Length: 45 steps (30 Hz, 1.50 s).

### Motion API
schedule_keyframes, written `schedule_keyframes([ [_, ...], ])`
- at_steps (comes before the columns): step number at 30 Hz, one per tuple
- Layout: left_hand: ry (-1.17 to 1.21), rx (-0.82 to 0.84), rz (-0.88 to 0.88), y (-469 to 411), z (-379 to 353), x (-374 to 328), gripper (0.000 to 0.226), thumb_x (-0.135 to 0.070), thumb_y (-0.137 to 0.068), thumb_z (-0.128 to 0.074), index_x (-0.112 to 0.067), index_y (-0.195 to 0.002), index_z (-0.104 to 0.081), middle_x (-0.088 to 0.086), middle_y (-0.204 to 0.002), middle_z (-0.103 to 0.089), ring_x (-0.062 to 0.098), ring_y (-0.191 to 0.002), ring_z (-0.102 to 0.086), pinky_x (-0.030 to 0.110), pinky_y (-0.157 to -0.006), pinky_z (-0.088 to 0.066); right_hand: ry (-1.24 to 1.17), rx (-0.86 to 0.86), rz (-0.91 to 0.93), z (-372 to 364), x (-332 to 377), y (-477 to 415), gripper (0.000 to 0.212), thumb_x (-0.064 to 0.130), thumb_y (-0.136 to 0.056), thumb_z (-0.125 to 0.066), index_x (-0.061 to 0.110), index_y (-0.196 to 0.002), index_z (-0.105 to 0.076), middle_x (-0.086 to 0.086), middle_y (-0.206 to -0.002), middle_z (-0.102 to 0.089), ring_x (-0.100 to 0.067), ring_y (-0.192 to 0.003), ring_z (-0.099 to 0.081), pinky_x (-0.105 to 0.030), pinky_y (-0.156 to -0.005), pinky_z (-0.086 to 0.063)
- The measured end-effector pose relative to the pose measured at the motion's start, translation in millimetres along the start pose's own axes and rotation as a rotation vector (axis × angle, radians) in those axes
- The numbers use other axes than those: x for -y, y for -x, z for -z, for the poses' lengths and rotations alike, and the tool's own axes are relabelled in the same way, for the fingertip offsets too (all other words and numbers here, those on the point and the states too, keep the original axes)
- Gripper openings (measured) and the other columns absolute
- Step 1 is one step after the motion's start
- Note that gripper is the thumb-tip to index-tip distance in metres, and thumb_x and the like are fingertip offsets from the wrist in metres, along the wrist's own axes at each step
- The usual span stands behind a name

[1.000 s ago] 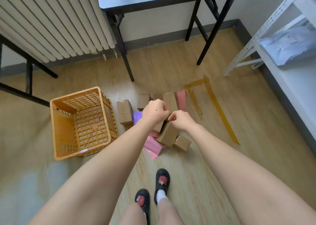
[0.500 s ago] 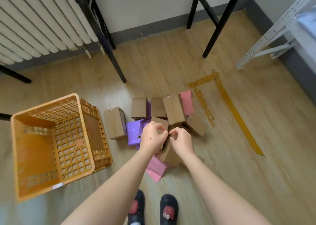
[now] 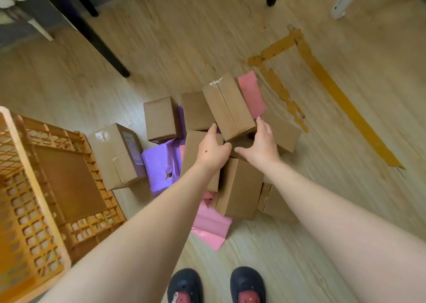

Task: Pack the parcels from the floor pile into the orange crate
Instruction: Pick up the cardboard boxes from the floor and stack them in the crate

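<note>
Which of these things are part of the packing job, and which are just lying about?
Part of the job: crate; top box, with left hand and right hand on it; other boxes; purple bag; pink bags.
Just lying about: table leg; floor tape.

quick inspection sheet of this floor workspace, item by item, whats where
surface: wood floor; worn tape lines at right.
job's things: orange crate at left, partly out of frame; pile of cardboard boxes with a long box on top, a torn purple mailer and a pink mailer.
clutter: nothing seen.
hands: left hand and right hand flank the long box's near end, fingers straight against its sides.
cables: nothing seen.
surroundings: black table legs, white rack foot, black shoes.
</note>
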<state>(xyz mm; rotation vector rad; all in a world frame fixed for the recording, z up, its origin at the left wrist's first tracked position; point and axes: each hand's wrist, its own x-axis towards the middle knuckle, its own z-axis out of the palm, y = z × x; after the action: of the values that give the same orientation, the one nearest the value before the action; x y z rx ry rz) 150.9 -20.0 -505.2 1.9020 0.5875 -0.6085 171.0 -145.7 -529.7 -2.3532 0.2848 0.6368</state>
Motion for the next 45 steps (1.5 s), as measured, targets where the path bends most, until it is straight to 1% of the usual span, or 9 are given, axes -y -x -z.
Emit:
schedule_keyframes([
  [7, 0.108, 0.04, 0.165, -40, -21, 22, 0.08, 0.004, -0.087, -0.048, -0.014, -0.153, -0.006, 0.005, -0.158, -0.022, 0.023, -0.145, -0.023, 0.031, -0.109, -0.031, -0.147, 0.014, -0.038, -19, -23, -38, 0.109, 0.025, -0.074, -0.08, 0.015, -0.153, -0.006, -0.002, -0.16, -0.012, -0.019, -0.147, -0.013, -0.035, -0.118, -0.018],
  [12, 0.258, 0.018, 0.248, -56, -33, 8, 0.068, 0.008, -0.075, -0.05, -0.007, -0.139, -0.034, 0.011, -0.135, -0.048, 0.031, -0.125, -0.044, 0.04, -0.1, -0.045, -0.294, 0.016, -0.08, -26, -27, -49, 0.101, 0.021, -0.072, -0.082, 0.023, -0.15, -0.018, -0.001, -0.152, -0.034, -0.021, -0.139, -0.032, -0.037, -0.112, -0.032],
  [17, 0.606, -0.03, 0.305, -52, -30, 12, 0.073, -0.018, -0.05, -0.061, -0.004, -0.121, -0.055, 0.007, -0.099, -0.061, 0.024, -0.097, -0.059, 0.027, -0.076, -0.046, -0.432, 0.005, -0.031, -28, -24, -35, 0.089, 0.029, -0.049, -0.071, 0.033, -0.132, -0.038, 0.004, -0.129, -0.054, -0.014, -0.119, -0.055, -0.033, -0.105, -0.043],
  [22, 0.916, -0.025, 0.273, -30, -11, 16, 0.064, -0.045, -0.067, -0.08, -0.013, -0.119, -0.06, 0.004, -0.113, -0.071, 0.014, -0.099, -0.068, 0.028, -0.091, -0.047, -0.298, -0.012, 0.223, -17, 1, 12, 0.076, 0.003, -0.069, -0.063, 0.026, -0.139, -0.041, 0.004, -0.147, -0.035, -0.01, -0.137, -0.035, -0.033, -0.113, -0.034],
  [28, 0.896, -0.17, 0.311, 14, 18, 6, 0.061, -0.048, -0.062, -0.083, -0.015, -0.111, -0.068, -0.011, -0.09, -0.075, 0.003, -0.097, -0.068, 0.027, -0.092, -0.04, -0.13, 0.027, 0.411, -12, 42, 72, 0.075, -0.004, -0.074, -0.059, 0.019, -0.143, -0.039, 0.005, -0.154, -0.026, 0.002, -0.133, -0.027, 0.008, -0.096, -0.015],
  [30, 0.846, -0.245, 0.313, 30, 37, 3, 0.063, -0.046, -0.06, -0.083, -0.011, -0.109, -0.068, -0.008, -0.089, -0.075, 0.006, -0.096, -0.069, 0.029, -0.1, -0.042, -0.111, 0.06, 0.432, -9, 53, 88, 0.078, -0.001, -0.074, -0.06, 0.021, -0.145, -0.037, 0.006, -0.154, -0.026, 0.001, -0.136, -0.026, 0.007, -0.097, -0.013],
  [34, 0.619, -0.452, 0.352, 65, 80, -1, 0.111, -0.059, -0.043, -0.083, -0.005, -0.131, -0.041, 0.002, -0.127, -0.054, 0.018, -0.117, -0.055, 0.031, -0.098, -0.042, -0.145, 0.094, 0.443, -4, 84, 118, 0.074, 0.01, -0.074, -0.071, 0.022, -0.141, -0.042, 0.006, -0.146, -0.037, -0.003, -0.137, -0.029, 0.003, -0.102, -0.014],
  [40, 0.478, -0.416, 0.296, 129, 133, 8, 0.11, -0.057, -0.042, -0.08, -0.007, -0.13, -0.038, 0.005, -0.13, -0.049, 0.02, -0.119, -0.052, 0.036, -0.102, -0.043, -0.243, 0.112, 0.242, -2, 140, 156, 0.079, 0.031, -0.061, -0.087, 0.02, -0.122, -0.038, 0.002, -0.122, -0.027, -0.011, -0.122, -0.038, -0.008, -0.095, -0.026],
  [45, 0.524, -0.454, 0.354, 169, 169, 24, 0.109, -0.056, -0.054, -0.084, -0.01, -0.136, -0.029, 0.007, -0.135, -0.044, 0.024, -0.123, -0.048, 0.035, -0.104, -0.04, -0.196, 0.248, 0.154, -14, 178, 185, 0.079, 0.051, -0.05, -0.079, 0.029, -0.106, -0.028, 0.001, -0.118, -0.028, -0.018, -0.121, -0.037, -0.017, -0.087, -0.032],
])
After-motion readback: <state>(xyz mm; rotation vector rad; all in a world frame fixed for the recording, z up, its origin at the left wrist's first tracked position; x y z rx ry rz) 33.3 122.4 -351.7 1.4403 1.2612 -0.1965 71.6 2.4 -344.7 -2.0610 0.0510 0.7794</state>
